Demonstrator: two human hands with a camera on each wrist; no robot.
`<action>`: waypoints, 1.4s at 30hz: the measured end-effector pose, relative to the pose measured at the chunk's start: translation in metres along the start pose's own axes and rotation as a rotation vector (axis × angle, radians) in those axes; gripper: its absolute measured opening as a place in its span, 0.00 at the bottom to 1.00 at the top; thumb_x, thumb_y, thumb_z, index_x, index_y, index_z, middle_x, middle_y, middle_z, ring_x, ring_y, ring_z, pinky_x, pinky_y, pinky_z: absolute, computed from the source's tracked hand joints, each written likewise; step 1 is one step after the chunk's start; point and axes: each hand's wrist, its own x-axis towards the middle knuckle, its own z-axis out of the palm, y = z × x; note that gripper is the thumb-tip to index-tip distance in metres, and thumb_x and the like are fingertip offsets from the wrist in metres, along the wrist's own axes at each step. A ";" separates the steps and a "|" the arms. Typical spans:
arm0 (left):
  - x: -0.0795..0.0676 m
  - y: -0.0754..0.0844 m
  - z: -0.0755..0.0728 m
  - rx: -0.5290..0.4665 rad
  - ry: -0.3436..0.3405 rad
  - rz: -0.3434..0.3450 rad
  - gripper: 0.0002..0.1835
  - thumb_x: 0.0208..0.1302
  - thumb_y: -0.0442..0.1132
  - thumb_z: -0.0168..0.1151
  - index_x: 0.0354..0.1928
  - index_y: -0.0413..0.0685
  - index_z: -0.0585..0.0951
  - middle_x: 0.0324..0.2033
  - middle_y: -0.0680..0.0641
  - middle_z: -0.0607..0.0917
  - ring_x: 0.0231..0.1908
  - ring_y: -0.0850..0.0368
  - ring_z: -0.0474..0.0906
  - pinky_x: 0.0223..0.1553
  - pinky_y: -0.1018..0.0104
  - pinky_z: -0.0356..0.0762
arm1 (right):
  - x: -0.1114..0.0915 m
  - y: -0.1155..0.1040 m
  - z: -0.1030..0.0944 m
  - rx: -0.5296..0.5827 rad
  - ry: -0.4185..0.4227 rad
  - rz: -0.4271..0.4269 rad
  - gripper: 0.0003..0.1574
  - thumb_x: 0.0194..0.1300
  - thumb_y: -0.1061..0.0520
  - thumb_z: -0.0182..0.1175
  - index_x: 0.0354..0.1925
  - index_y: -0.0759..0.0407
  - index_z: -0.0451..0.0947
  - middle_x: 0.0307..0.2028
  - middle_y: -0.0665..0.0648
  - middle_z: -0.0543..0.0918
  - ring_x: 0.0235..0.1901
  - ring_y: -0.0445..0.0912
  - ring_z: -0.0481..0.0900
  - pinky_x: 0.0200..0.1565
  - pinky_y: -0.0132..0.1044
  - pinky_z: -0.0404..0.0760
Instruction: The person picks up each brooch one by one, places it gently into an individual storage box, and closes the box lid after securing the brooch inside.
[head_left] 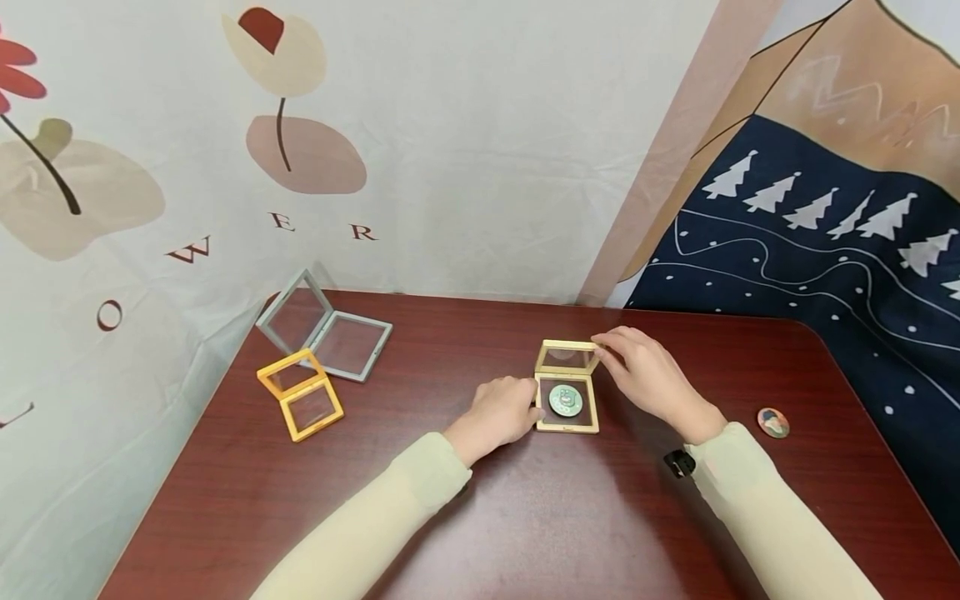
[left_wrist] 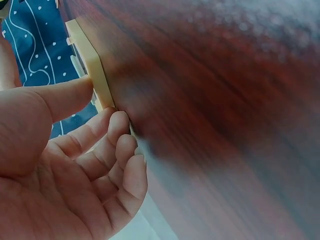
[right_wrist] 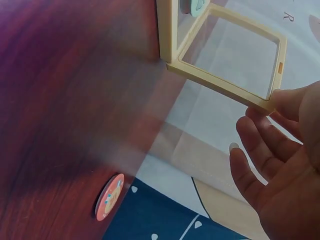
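Note:
A cream display frame box [head_left: 567,427] lies open at the middle of the dark red table [head_left: 525,517]. A round green badge [head_left: 564,399] sits in its base. My left hand [head_left: 528,406] grips the base's left edge; in the left wrist view the thumb [left_wrist: 70,95] presses the cream edge [left_wrist: 95,75] and the curled fingers [left_wrist: 117,130] lie against it. My right hand [head_left: 600,348] pinches the far right corner of the raised lid [head_left: 567,357]. The right wrist view shows the thumb [right_wrist: 295,102] on the lid's corner [right_wrist: 272,102], the other fingers loose below.
An open grey frame box [head_left: 324,333] and an open yellow one [head_left: 302,393] lie at the table's back left. A small round orange badge [head_left: 773,422] [right_wrist: 110,196] lies to the right. Printed cloths hang behind and to the right.

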 end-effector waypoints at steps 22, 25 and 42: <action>0.000 -0.001 0.003 0.001 0.020 0.009 0.15 0.73 0.51 0.67 0.30 0.57 0.76 0.25 0.56 0.79 0.30 0.59 0.76 0.31 0.57 0.75 | -0.035 -0.019 -0.003 -0.120 -0.016 -0.167 0.10 0.65 0.64 0.72 0.45 0.63 0.86 0.40 0.56 0.85 0.42 0.51 0.83 0.48 0.53 0.82; 0.000 -0.002 0.003 0.001 0.017 0.011 0.15 0.73 0.51 0.67 0.29 0.57 0.75 0.25 0.56 0.79 0.31 0.59 0.76 0.30 0.57 0.75 | -0.040 -0.021 -0.001 -0.151 -0.012 -0.205 0.11 0.63 0.64 0.73 0.45 0.63 0.86 0.40 0.56 0.85 0.41 0.51 0.82 0.47 0.52 0.82; -0.003 -0.001 0.003 0.034 0.023 0.031 0.13 0.74 0.47 0.64 0.52 0.49 0.84 0.45 0.46 0.88 0.48 0.49 0.85 0.42 0.49 0.81 | -0.056 -0.021 0.013 -0.164 0.009 -0.276 0.12 0.56 0.65 0.79 0.38 0.59 0.87 0.36 0.51 0.81 0.36 0.45 0.77 0.39 0.44 0.81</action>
